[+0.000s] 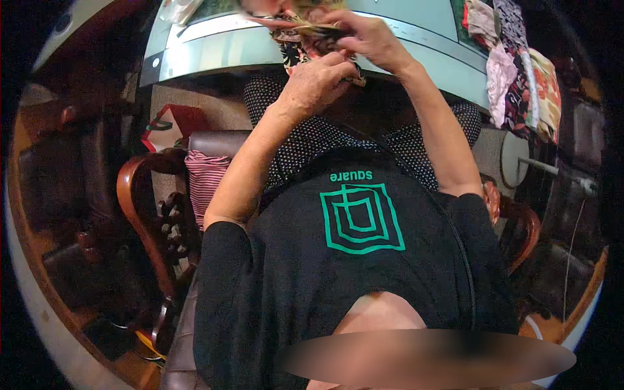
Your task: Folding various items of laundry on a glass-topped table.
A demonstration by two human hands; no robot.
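My left hand (319, 83) is at the near edge of the glass-topped table, its fingers closed on a patterned fabric piece (292, 53) with black, cream and pink print. Above and to the right, my right hand (365, 39) grips another part of the same fabric, which is bunched and blurred between the two hands. The fabric's lower end hangs over the table edge above my dotted trousers. Its upper part reaches the top of the picture, where its outline is unclear.
Several folded or draped cloths (519, 87) hang over the right end of the glass-topped table (229, 51). A clear plastic bag (180, 9) lies at upper left. A striped pink cloth (207, 180) rests by the wooden armrest (129, 185), and a red-and-white bag (175, 124) stands under the table.
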